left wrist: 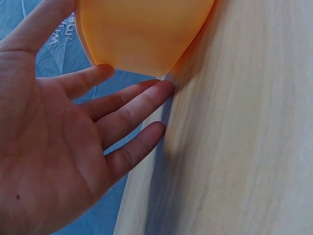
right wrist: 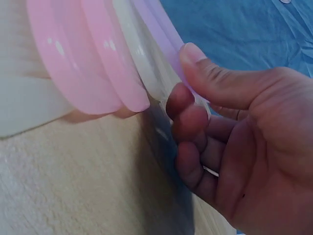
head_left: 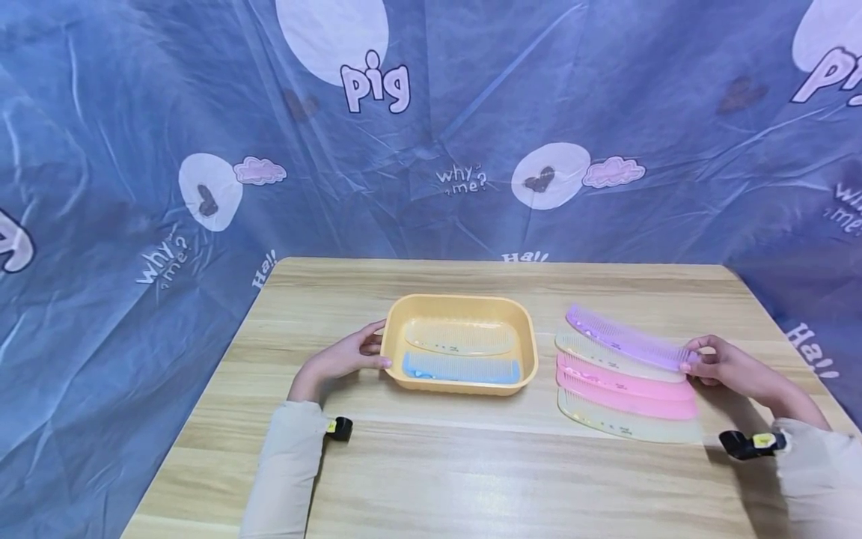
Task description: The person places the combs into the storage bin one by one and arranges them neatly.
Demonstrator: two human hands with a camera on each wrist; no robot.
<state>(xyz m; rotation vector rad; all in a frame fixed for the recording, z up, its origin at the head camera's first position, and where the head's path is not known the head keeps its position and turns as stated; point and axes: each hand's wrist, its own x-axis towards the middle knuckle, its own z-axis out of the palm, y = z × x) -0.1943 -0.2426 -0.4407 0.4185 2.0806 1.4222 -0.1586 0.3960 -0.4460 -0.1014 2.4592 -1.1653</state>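
The near end of a purple comb (head_left: 626, 340) is pinched between thumb and curled fingers of the right hand (head_left: 730, 367), a closed grip seen plainly in the right wrist view, where the thumb (right wrist: 215, 78) is pressed on the comb's edge. The purple comb is held tilted, its far end raised above a row of combs laid on the tabletop (head_left: 471, 464): a pale comb (head_left: 606, 358) just beneath it, two pink combs (head_left: 626, 393) next, and another pale comb (head_left: 626, 425) nearest the person. To the left, a yellow tray (head_left: 528, 359) is steadied by the left hand (head_left: 346, 358), whose fingers (left wrist: 132, 105) are kept straight and loose against the tray's outer wall, nothing being grasped. Inside the tray a blue comb (head_left: 461, 368) and a clear yellowish comb (head_left: 461, 337) are laid side by side. A blue printed cloth (head_left: 135, 150) is hung behind the tabletop.
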